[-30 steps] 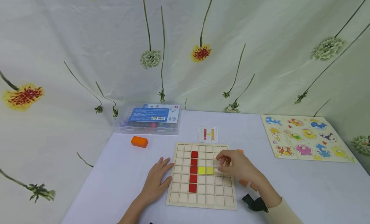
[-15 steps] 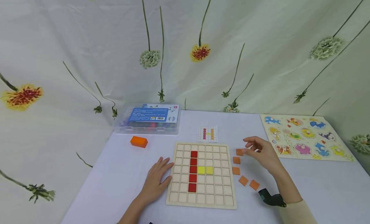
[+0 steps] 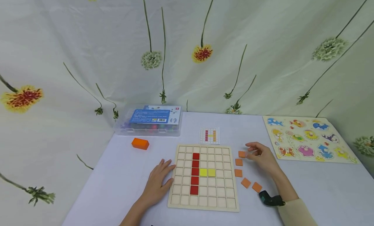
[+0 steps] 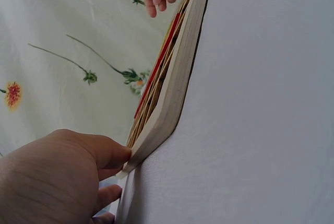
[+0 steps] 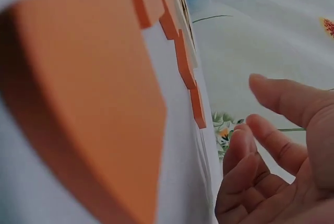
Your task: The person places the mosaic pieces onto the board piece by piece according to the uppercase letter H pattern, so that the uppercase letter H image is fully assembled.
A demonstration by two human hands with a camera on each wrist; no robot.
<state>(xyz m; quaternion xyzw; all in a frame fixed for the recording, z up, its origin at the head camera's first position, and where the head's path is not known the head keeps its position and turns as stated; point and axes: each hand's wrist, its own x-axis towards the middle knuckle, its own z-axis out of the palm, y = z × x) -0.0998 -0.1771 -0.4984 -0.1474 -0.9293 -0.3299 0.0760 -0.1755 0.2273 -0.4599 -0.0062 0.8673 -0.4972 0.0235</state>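
Note:
My left hand [image 3: 157,184] lies with straight fingers against the left edge of a wooden grid board [image 3: 212,201]. In the left wrist view, its thumb [image 4: 112,151] touches the board's corner. A column of red tiles [image 3: 194,172] is set in the board, with two yellow tiles [image 3: 203,172] running right from its middle. Beside the board's right edge lie several loose orange square tiles [image 3: 239,162]. My right hand [image 3: 263,159] hovers by the farthest orange tile [image 3: 242,154], fingers loosely bent. Nothing shows between its thumb [image 5: 284,96] and fingers in the right wrist view.
Behind the board lies a small pattern card [image 3: 209,136]. A clear plastic case [image 3: 149,120] and an orange block [image 3: 140,143] are at the back left. A sea-animal puzzle board [image 3: 309,140] lies back right, before a flowered curtain [image 3: 181,51].
My right hand has left the right side of the grid board and moved right to the orange tiles, then dipped slightly nearer the farthest one. The left hand stays put.

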